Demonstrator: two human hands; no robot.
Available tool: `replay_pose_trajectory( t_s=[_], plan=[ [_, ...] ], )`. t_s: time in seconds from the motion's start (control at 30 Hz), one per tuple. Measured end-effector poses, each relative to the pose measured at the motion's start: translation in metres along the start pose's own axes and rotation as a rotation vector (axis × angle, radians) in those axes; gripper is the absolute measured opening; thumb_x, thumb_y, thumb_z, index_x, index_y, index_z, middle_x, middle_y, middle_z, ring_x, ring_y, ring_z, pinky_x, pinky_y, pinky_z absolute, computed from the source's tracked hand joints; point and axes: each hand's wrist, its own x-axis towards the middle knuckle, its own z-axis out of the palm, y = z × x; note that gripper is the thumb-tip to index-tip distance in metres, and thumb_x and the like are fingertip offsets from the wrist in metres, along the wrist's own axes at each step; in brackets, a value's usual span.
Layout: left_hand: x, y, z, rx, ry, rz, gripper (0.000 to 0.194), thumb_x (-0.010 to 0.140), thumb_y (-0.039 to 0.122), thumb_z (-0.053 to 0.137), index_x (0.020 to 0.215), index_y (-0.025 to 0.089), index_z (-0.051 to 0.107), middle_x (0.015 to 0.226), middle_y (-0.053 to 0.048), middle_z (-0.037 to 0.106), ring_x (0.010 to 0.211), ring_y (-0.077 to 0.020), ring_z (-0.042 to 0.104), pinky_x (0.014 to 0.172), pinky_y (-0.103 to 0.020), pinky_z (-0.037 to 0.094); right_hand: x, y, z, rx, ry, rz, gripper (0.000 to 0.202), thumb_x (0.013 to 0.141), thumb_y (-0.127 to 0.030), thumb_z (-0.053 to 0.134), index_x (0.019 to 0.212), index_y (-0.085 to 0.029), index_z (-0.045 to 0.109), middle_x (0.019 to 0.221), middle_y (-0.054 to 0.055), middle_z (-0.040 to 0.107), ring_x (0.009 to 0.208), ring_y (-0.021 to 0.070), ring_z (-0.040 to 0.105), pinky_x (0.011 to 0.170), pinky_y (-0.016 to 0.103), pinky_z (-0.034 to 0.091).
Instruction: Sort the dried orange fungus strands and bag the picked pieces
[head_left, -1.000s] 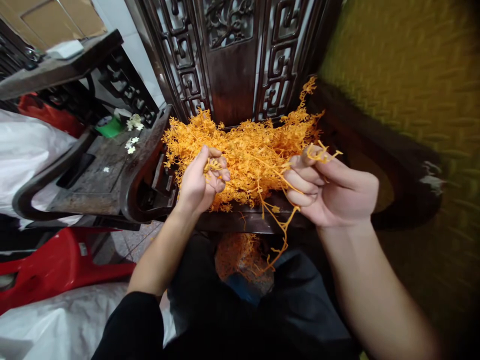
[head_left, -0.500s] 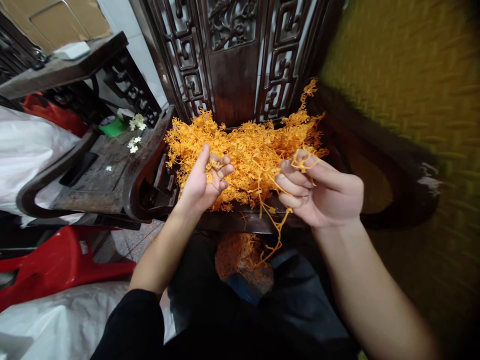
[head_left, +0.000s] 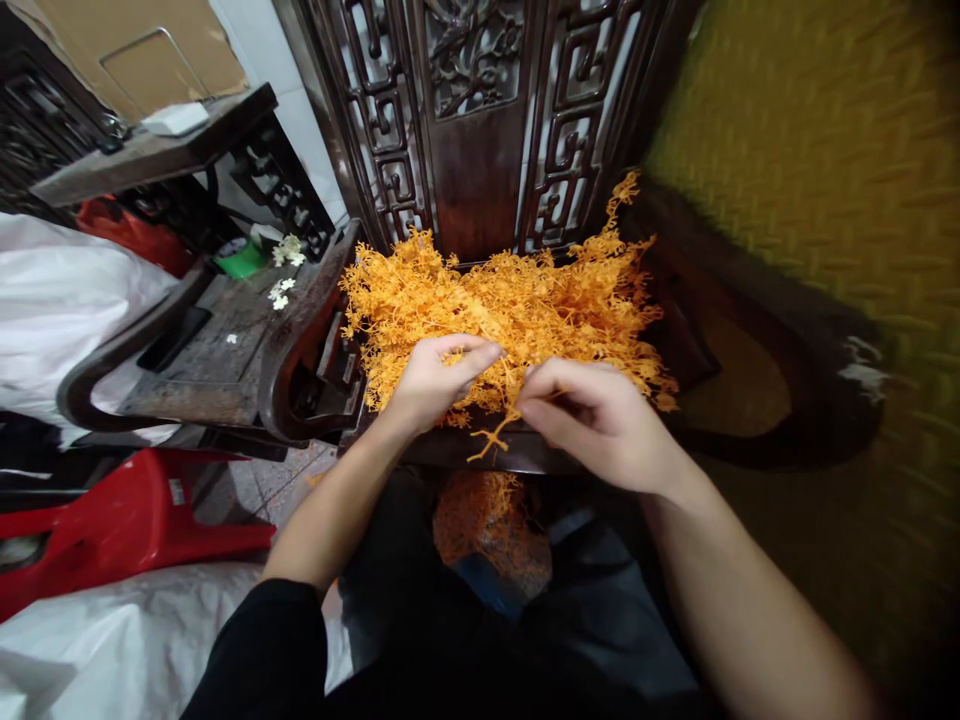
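Note:
A wide heap of orange branching plastic-like pieces [head_left: 480,300] covers the seat of a dark carved wooden chair [head_left: 480,210]. At the heap's front edge, my right hand [head_left: 581,405] pinches an orange sprig [head_left: 491,438] that hangs to the left of its fingertips. My left hand [head_left: 446,375] is just left of it, thumb and fingers brought together over the heap. What lies between the left fingers, if anything, is too small to make out. The two hands are close but apart.
Between my legs is a bag of orange bits [head_left: 491,530]. On the left are a wooden chair with green tape [head_left: 241,258] and pale flower pieces [head_left: 281,292], a red plastic stool [head_left: 142,520] and white sacks [head_left: 75,300]. A yellow textured surface [head_left: 825,150] fills the right.
My right hand has moved left and my left hand slightly right, so they are closer together. The left fingers have closed from a spread pose. The long dangling orange strand no longer shows.

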Motion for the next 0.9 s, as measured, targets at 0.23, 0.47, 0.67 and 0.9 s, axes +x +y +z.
replay_pose_trajectory(
  t_s=[0.23,0.47,0.67,0.9],
  plan=[
    [0.002,0.002,-0.004,0.199,0.129,0.17,0.031,0.083,0.048,0.076,0.082,0.017,0.078,0.06,0.0,0.06,0.057,-0.0114,0.05,0.056,-0.025,0.039,0.006,0.012,0.0,-0.256,-0.165,-0.112,0.022,0.094,-0.039,0.069,0.108,-0.023,0.075,0.107,0.009,0.072,0.102,0.0246,0.063,0.089,0.038,0.047],
    [0.004,-0.005,-0.01,-0.015,0.102,0.078,0.034,0.082,0.051,0.078,0.082,0.018,0.077,0.051,0.006,0.038,0.045,-0.0058,0.027,0.045,-0.023,0.018,0.008,0.009,0.002,-0.228,0.408,-0.162,0.024,0.098,-0.033,0.062,0.081,-0.025,0.077,0.096,0.008,0.073,0.09,0.0225,0.065,0.087,0.041,0.05],
    [-0.004,0.0,0.002,0.359,0.056,0.292,0.026,0.088,0.044,0.073,0.085,0.02,0.082,0.077,-0.004,0.075,0.069,-0.0156,0.062,0.068,-0.029,0.048,0.02,0.015,0.021,0.178,0.431,0.134,0.026,0.083,-0.045,0.08,0.092,-0.021,0.073,0.089,0.005,0.07,0.078,0.0177,0.065,0.07,0.031,0.054],
    [-0.007,0.001,-0.001,0.486,0.074,0.357,0.024,0.092,0.038,0.068,0.082,0.02,0.08,0.08,-0.004,0.076,0.075,-0.0168,0.065,0.075,-0.029,0.048,0.02,0.019,0.021,0.189,0.466,0.207,0.039,0.088,-0.052,0.073,0.071,-0.017,0.067,0.058,-0.002,0.053,0.052,0.0094,0.044,0.049,0.025,0.033]
  ],
)
